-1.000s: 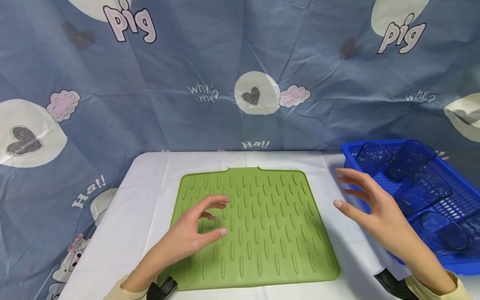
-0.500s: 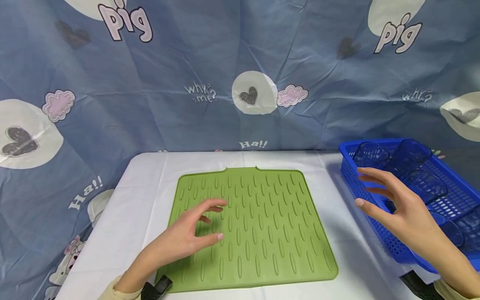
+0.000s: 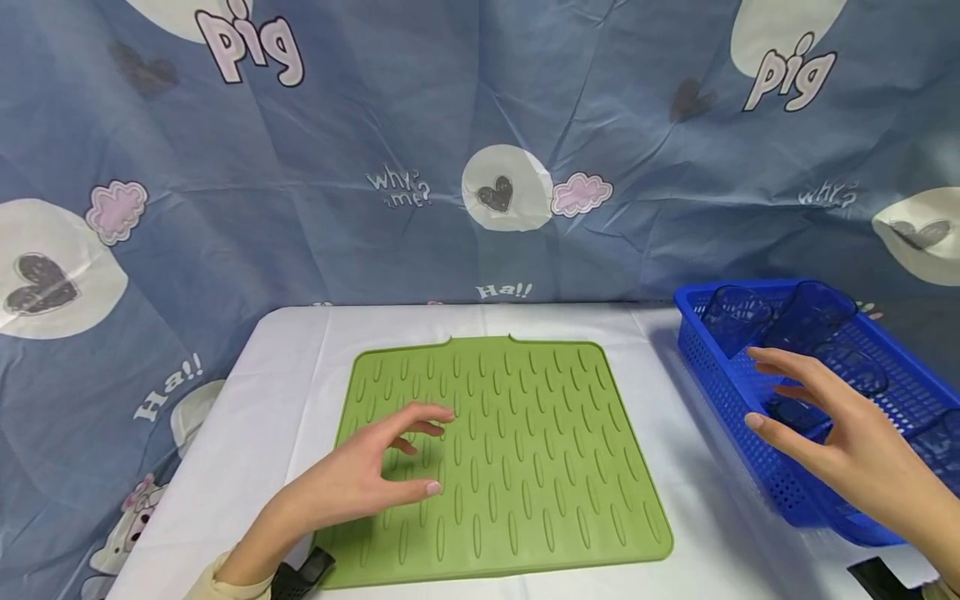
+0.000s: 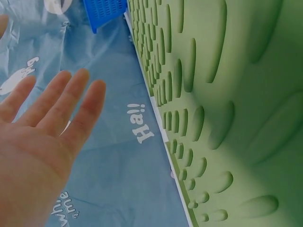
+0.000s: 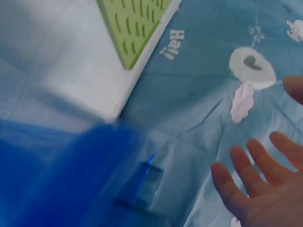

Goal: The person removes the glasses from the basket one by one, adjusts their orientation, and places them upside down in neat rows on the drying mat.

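My left hand (image 3: 352, 479) hovers over the left part of a green ridged mat (image 3: 555, 467), fingers relaxed and thumb apart, holding nothing. In the left wrist view the palm and spread fingers of that hand (image 4: 52, 132) are beside the mat. At the right, my right hand (image 3: 847, 442) is above the blue plastic basket (image 3: 731, 408), its fingers loosely bent with nothing in them. Several clear drinking glasses (image 3: 738, 317) are inside the basket; the hand and forearm hide part of it. In the right wrist view the basket (image 5: 75, 184) is blurred beside the spread fingers.
A white cloth (image 3: 296, 358) covers the table under the mat and basket. Behind it hangs a blue printed curtain (image 3: 420, 258), close to the basket's far edge. A strapped black device (image 3: 300, 575) sits at the left wrist.
My right hand has moved right, from beside the basket's left wall to over its inside. The left hand stays almost in place above the mat. The view has shifted slightly.
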`<state>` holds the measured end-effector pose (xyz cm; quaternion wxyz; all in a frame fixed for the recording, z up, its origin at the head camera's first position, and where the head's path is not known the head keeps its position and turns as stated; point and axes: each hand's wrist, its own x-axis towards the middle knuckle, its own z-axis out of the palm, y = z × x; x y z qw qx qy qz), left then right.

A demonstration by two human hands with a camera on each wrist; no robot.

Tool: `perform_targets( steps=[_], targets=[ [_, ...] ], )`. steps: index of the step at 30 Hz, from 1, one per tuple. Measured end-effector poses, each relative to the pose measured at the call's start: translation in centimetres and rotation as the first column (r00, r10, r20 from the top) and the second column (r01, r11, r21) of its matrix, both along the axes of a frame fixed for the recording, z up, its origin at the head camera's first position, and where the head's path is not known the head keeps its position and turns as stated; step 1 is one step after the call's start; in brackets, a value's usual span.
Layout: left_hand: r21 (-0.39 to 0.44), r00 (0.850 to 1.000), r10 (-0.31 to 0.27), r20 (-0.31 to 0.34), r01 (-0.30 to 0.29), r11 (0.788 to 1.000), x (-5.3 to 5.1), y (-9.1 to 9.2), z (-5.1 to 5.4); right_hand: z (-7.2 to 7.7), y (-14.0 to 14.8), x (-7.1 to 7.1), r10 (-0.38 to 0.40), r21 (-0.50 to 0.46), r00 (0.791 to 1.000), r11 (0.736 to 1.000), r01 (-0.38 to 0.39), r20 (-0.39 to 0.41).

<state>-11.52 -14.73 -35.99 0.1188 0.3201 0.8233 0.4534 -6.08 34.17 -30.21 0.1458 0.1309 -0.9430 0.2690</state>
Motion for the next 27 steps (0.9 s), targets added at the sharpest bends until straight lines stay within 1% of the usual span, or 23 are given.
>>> perform_targets(
  steps=[3, 5, 9, 12, 16, 20, 23, 27],
  targets=[
    [0.002, 1.0, -0.006, -0.01, 0.006, 1.0, 0.0, -0.1, 0.1, -0.3, 0.9, 0.1, -0.02, 0.007, 1.0, 1.0, 0.02, 0.013],
    [0.008, 1.0, -0.016, -0.009, 0.016, 1.0, 0.0, -0.1, 0.1, -0.5, 1.4, 0.2, -0.027, 0.017, 1.0, 0.999, 0.027, 0.0],
    [0.016, 1.0, -0.029, -0.012, 0.029, 0.999, 0.1, -0.2, 0.1, -1.0, 2.2, 0.6, -0.017, 0.043, 0.999, 0.999, 0.019, -0.042],
    [0.005, 1.0, -0.023, -0.016, 0.023, 1.0, 0.1, -0.3, 0.1, -1.4, 2.9, 0.9, -0.034, 0.041, 0.998, 0.998, 0.036, -0.049],
    [-0.015, 1.0, -0.019, -0.002, 0.019, 1.0, 0.0, -0.3, 0.1, -1.9, 4.0, 1.3, -0.071, 0.034, 0.996, 0.997, 0.073, -0.059],
    [-0.026, 1.0, -0.016, -0.001, 0.016, 1.0, 0.0, -0.2, 0.1, -2.4, 5.1, 1.5, -0.1, -0.014, 0.988, 0.995, 0.099, -0.118],
    [-0.029, 1.0, -0.011, -0.005, 0.011, 1.0, 0.0, -0.2, 0.1, -2.8, 6.0, 1.6, -0.116, -0.041, 0.983, 0.993, 0.111, -0.143],
    [-0.029, 1.0, -0.024, -0.015, 0.024, 0.999, 0.1, -0.1, 0.0, -3.3, 7.3, 1.9, -0.145, -0.001, 0.983, 0.989, 0.146, -0.109]
  ],
)
